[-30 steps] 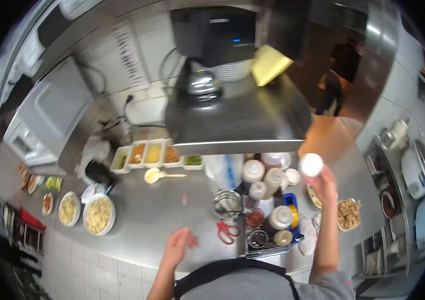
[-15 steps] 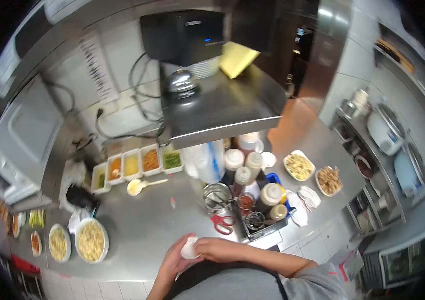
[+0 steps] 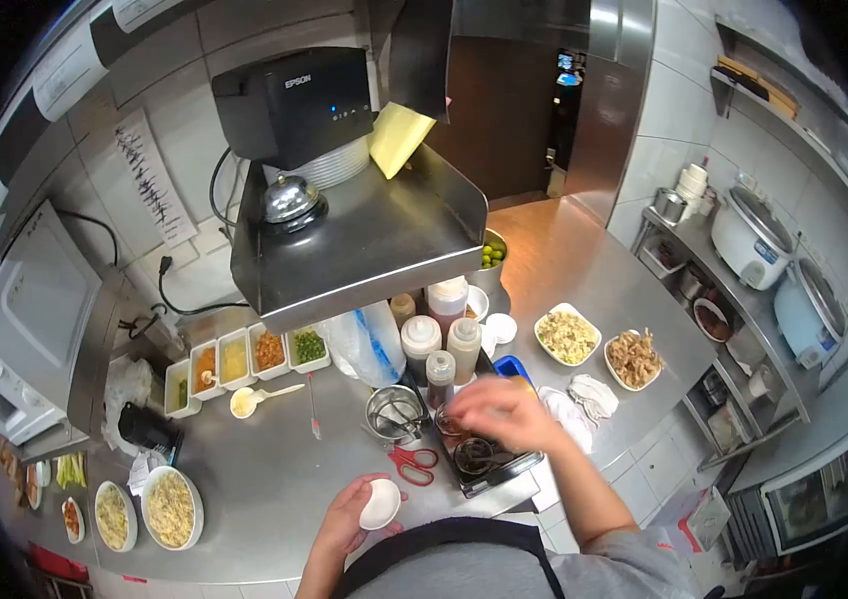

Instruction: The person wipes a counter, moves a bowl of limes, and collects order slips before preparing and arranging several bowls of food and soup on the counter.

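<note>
My left hand is closed around the side of a small white bowl, which is tilted so that its inside shows. My right hand hovers over a black tray of containers, its fingers stretched out to the left with nothing visible in them. Beneath that hand, partly hidden, is a jar with dark red contents. A round container of dark contents stands in the tray near the front. To the tray's left are red-handled scissors and a metal pot with utensils in it.
Squeeze bottles stand behind the tray, under a raised metal shelf. White tubs of toppings line the back left. Bowls of food sit at the left, with others at the right near folded cloths.
My right hand has left the white bowl and moved right, over the tray. My left hand alone now holds the bowl. The camera view has shifted, too.
</note>
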{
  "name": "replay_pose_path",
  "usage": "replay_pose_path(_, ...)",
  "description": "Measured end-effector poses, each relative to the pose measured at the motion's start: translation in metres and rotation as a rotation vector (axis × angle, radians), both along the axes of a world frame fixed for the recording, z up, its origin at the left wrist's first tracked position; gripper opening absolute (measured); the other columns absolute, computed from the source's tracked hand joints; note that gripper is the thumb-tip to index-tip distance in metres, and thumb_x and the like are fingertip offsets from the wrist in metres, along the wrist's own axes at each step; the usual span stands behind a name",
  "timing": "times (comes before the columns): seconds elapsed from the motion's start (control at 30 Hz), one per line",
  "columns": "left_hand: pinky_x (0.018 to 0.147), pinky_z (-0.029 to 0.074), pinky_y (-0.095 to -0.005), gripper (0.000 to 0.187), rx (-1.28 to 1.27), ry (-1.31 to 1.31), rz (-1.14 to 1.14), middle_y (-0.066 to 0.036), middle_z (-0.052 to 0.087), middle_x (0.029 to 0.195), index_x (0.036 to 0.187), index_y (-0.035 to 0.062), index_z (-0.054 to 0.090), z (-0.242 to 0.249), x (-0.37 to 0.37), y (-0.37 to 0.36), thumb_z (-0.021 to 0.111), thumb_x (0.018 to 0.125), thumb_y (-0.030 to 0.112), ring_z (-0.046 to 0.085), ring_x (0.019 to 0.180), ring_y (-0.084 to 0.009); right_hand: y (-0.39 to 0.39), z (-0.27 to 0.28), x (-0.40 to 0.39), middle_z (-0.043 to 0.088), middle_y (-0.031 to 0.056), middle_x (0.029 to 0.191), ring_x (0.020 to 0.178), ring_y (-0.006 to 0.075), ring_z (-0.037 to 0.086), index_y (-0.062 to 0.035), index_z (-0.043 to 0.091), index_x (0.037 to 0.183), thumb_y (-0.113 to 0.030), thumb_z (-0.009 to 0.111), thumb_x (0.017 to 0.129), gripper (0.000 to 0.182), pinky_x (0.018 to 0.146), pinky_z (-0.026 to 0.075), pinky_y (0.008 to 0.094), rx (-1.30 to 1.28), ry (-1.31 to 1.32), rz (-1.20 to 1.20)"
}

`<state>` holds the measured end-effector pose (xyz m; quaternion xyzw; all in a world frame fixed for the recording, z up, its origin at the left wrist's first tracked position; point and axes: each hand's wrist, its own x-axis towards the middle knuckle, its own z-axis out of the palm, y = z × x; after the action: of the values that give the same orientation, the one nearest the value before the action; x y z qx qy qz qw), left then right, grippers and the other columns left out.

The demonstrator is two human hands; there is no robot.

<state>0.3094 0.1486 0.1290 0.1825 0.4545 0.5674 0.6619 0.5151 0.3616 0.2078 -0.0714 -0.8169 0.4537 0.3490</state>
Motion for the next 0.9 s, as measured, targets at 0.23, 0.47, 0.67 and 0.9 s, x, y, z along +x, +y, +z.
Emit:
replay_pose_path(0.23,0.046,0.052,-0.0284,0.034,-0.002,0.023,0.239,-0.02,0.06,0.1,0.123,0.0033,0.04,-0.046,0.015,0.0,0.035,0.095,0.023,0.063,0.064,-0.0252,0.104,-0.014,0.009,0.062,0.0075,0.091,0.086,0.0146,0.059,-0.0011,0.064,0.091,-0.002,0.062,0.078,0.013,0.075,0.048,0.0268,-0.05,-0.237,-0.279)
replay_pose_path(0.47,0.045,0.049,-0.0257,0.039,-0.1,0.442,0.59,-0.015,0.059,0.105,0.134,0.0119,0.029,-0.095,0.0,-0.024,0.029,0.096,0.019,0.065,0.066,-0.0232,0.12,-0.04,-0.024,0.056,0.01,0.087,0.081,0.0202,0.056,-0.0015,0.055,0.095,-0.004,0.068,0.069,0.029,0.065,0.048,0.0321,0.217,-0.205,-0.584)
replay_pose_path(0.67,0.05,0.05,-0.0255,0.042,-0.175,0.581,0.715,-0.015,0.054,0.111,0.136,0.0122,0.024,-0.124,-0.044,-0.058,0.033,0.095,0.015,0.065,0.074,-0.0245,0.075,-0.047,0.026,0.049,0.0004,0.082,0.076,0.0101,0.048,-0.0046,0.05,0.087,-0.015,0.072,0.075,0.027,0.067,0.043,0.0251,-0.303,-0.185,-0.259)
replay_pose_path(0.9,0.084,0.047,-0.0382,0.076,-0.221,1.167,0.509,-0.021,0.045,0.122,0.135,0.0023,0.024,-0.131,-0.074,-0.061,0.069,0.076,0.02,0.053,0.106,-0.0341,-0.023,-0.103,0.078,0.044,0.0078,0.102,0.099,0.0208,0.046,-0.0053,0.038,0.11,-0.025,0.078,0.066,0.062,0.081,0.04,0.0339,-0.136,-0.212,-0.592)
